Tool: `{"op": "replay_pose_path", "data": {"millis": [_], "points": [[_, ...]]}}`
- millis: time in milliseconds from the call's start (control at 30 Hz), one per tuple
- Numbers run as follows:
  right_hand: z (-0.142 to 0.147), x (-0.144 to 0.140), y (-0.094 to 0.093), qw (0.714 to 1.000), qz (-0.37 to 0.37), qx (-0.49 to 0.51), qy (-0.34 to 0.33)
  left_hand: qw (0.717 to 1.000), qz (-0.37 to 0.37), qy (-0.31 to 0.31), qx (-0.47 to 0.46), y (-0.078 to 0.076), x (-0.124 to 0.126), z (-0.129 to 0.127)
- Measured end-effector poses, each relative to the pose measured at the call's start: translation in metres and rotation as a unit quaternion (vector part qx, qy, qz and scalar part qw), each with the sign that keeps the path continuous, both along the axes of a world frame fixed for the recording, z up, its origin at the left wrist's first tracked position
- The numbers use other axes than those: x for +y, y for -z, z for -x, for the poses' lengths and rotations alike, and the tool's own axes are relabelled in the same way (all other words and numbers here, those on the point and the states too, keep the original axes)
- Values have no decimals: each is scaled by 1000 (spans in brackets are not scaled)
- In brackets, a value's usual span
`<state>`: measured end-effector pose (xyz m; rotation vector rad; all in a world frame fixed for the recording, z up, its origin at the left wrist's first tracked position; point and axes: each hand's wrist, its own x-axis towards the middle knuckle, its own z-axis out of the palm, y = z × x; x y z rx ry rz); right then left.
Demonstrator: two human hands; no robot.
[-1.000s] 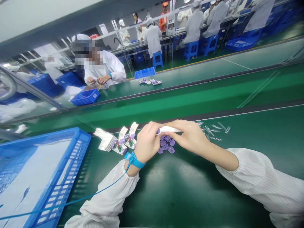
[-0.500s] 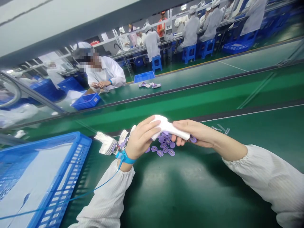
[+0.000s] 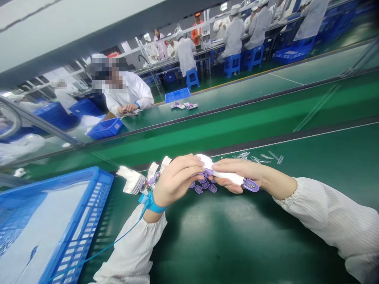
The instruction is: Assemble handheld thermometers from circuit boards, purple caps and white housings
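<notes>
A white-and-purple plastic housing (image 3: 229,177), shaped like a handheld device with a handle, is held between my two hands above the green work surface. My left hand (image 3: 174,177), with a blue strap at its wrist, is closed round the wider head end and hides part of it. Along the handle, my right hand (image 3: 247,169) grips with the thumb on top and fingers beneath. A purple oval end piece (image 3: 251,185) shows at the handle's tip, near the right palm. Below the housing lie several small purple parts (image 3: 209,187), partly covered by my hands.
Stacked white shells (image 3: 130,179) lie left of my left hand, near a blue crate (image 3: 99,189) holding white sheets. Thin clear pieces (image 3: 263,158) lie behind my right hand. Across the green divider, a co-worker (image 3: 127,92) sits by a small blue bin (image 3: 106,128).
The housing has tilted and come slightly lower and nearer, so its purple underside and oval end piece show more. Both hands keep hold of it. The view has shifted slightly.
</notes>
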<state>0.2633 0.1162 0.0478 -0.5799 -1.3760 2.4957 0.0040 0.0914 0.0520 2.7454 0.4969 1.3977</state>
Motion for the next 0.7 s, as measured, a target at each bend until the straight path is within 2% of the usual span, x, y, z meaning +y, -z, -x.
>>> {"op": "replay_pose_path", "data": {"millis": [100,200,367,467,567,633,700], "points": [[1,0,6,1000,-25,4,12,1000,4,-15,-24,3,-3,-2],[2,-1,9,999,-21,3,27,999,13,-17,-41,7,-5,-4],[6,-6,6,999,-25,-1,35,998,14,-31,-45,11,-9,-9],[12,-12,6,998,-33,-2,47,995,0,-47,-88,14,-9,-14],[19,-17,7,997,-26,0,72,988,75,-55,-122,17,-7,-14],[23,-20,8,997,-22,-6,80,978,138,-38,-155,17,-6,-14],[28,-26,11,997,-9,-4,72,954,176,-33,-239,12,-8,-17]]}}
